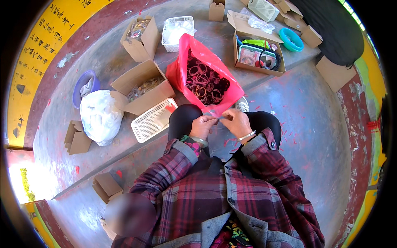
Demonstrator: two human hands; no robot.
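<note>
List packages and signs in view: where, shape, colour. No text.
Red plastic bag: ahead of the hands, open, full of rings.
White plastic bag: left, bulging.
Open brown carton: left of red bag.
Brown carton: upper right, holds colourful items.
Yellow band with dark characters: far left, curved.

Both hands meet over the knees: left hand and right hand pinch some small thing between the fingertips, too tiny to make out. Right in front sits an open red plastic bag stuffed with bangles. A white mesh basket lies just left of the knee, with an open cardboard box and a white sack beyond it.
</note>
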